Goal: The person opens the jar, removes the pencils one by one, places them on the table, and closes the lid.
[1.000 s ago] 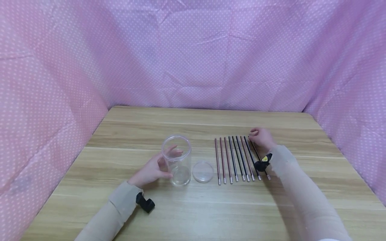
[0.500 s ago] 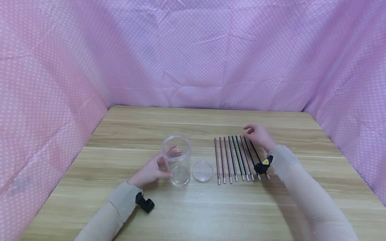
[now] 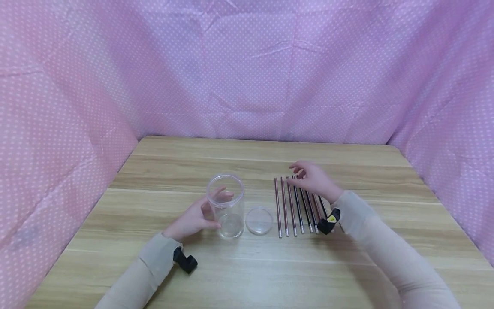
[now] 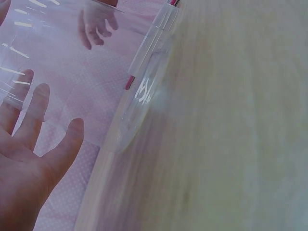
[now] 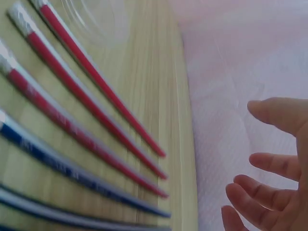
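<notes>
A tall clear jar (image 3: 230, 214) stands upright on the table. My left hand (image 3: 197, 218) holds it from the left, thumb on the near side and fingers round the far side; the left wrist view shows the fingers (image 4: 36, 113) against the clear wall. Several pencils lie in a row to the right, red pencils (image 5: 91, 108) nearest the jar and dark blue pencils (image 5: 72, 168) beyond. Their silvery ends point toward me. My right hand (image 3: 312, 178) hovers over the far ends of the row, fingers loosely bent, holding nothing. It hides part of several pencils.
A round clear lid (image 3: 259, 220) lies flat between the jar and the pencils. The wooden table (image 3: 247, 274) reaches back to a pink dotted cloth (image 3: 254, 77), which also hangs at both sides.
My right hand has moved left across the far ends of the pencils, from the rightmost one toward the middle of the row. The left hand and jar have stayed put.
</notes>
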Tool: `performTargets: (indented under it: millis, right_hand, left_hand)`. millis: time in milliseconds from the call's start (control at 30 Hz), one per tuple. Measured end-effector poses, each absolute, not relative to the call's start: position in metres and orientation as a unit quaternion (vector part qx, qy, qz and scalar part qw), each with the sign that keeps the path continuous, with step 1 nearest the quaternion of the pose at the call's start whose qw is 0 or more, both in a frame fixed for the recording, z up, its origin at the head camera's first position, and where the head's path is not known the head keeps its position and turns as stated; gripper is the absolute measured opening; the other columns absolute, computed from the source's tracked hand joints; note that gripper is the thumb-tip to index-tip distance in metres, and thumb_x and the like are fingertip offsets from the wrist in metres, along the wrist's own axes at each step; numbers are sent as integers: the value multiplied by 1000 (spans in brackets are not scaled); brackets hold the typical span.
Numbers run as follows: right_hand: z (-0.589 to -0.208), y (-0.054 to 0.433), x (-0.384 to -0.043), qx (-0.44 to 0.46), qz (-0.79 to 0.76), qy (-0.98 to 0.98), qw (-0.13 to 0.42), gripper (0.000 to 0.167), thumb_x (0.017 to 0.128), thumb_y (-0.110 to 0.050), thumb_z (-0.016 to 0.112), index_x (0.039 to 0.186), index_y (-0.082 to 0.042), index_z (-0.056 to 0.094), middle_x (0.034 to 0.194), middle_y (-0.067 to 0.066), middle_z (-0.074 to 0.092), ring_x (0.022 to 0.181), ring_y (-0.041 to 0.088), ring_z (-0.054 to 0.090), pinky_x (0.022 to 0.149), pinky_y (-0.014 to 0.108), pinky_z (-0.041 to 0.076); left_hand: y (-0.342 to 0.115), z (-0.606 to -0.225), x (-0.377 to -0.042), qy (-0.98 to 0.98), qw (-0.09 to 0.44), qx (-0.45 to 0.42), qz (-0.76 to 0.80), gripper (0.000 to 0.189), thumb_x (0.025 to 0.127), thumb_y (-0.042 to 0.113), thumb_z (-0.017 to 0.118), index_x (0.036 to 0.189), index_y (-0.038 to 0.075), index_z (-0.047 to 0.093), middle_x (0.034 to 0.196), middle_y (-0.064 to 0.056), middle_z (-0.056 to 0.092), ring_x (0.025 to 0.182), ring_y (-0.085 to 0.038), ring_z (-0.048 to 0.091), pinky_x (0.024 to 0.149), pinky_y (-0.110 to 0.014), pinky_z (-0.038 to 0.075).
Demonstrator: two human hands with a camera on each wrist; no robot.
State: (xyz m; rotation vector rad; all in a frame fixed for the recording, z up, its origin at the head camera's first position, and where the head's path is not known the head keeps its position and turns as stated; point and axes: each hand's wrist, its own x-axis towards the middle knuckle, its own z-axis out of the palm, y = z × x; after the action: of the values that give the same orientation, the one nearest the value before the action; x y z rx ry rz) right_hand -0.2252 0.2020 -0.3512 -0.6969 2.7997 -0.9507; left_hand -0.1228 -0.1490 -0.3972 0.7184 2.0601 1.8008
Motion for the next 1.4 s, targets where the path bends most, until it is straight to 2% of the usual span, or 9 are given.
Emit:
performTargets:
  millis: [167, 400, 600, 767, 867, 1067, 1167, 1400]
  right_hand:
    - [-349, 186, -213, -283, -287, 915, 28, 55, 82, -30, 71, 124, 0, 55, 114, 22, 62, 96, 30, 61, 79, 42, 52]
    - [-351, 166, -196, -340, -235, 910, 14, 70, 75, -40, 76, 132, -8, 52, 126, 16, 52, 115, 32, 51, 96, 49, 44]
    - [-360, 153, -186, -395, -195, 898, 11, 81, 72, -48, 76, 136, -8, 48, 126, 14, 52, 112, 28, 51, 95, 44, 46]
    - [-367, 145, -180, -413, -182, 891, 44, 83, 72, -50, 76, 138, -10, 47, 130, 15, 50, 115, 29, 50, 95, 45, 45]
    - [-370, 141, -176, -420, -177, 887, 70, 83, 72, -52, 75, 139, -12, 46, 133, 17, 47, 116, 29, 49, 96, 46, 45]
    - [-378, 133, -169, -445, -155, 876, 100, 86, 70, -55, 75, 140, -16, 44, 137, 19, 42, 120, 30, 47, 95, 46, 45]
    - [-382, 130, -166, -454, -149, 871, 110, 90, 67, -56, 77, 141, -18, 43, 139, 19, 40, 121, 30, 46, 95, 45, 46]
    - [-383, 125, -163, -451, -121, 872, 145, 98, 61, -61, 78, 143, -24, 41, 145, 17, 35, 130, 36, 38, 103, 53, 37]
  left_hand:
    - [-148, -398, -123, 715, 156, 254, 632, 96, 73, -5, 70, 150, 6, 14, 149, -19, 35, 127, 1, 43, 103, -15, 33]
    - [-149, -399, -123, 718, 151, 257, 629, 96, 73, -3, 71, 150, 5, 14, 149, -19, 35, 128, 2, 42, 104, -14, 32]
    - [-149, -399, -123, 725, 141, 262, 622, 96, 73, -4, 71, 150, 7, 15, 148, -19, 37, 128, 2, 41, 105, -13, 29]
    - [-149, -400, -123, 742, 118, 276, 600, 94, 75, -6, 70, 151, 13, 19, 147, -17, 39, 128, 2, 41, 105, -17, 29]
    - [-149, -400, -122, 736, 127, 271, 607, 94, 75, -4, 70, 151, 15, 19, 148, -17, 38, 128, 2, 41, 105, -15, 29]
    - [-149, -400, -121, 722, 146, 258, 625, 95, 75, -3, 70, 151, 6, 14, 149, -18, 36, 128, 2, 42, 104, -15, 30]
    - [-149, -399, -120, 724, 147, 254, 625, 94, 76, -5, 69, 151, 6, 13, 149, -17, 37, 127, 2, 43, 106, -21, 31]
    - [-149, -398, -120, 727, 151, 252, 620, 95, 76, -6, 69, 151, 9, 13, 149, -14, 37, 128, 1, 43, 111, -48, 25]
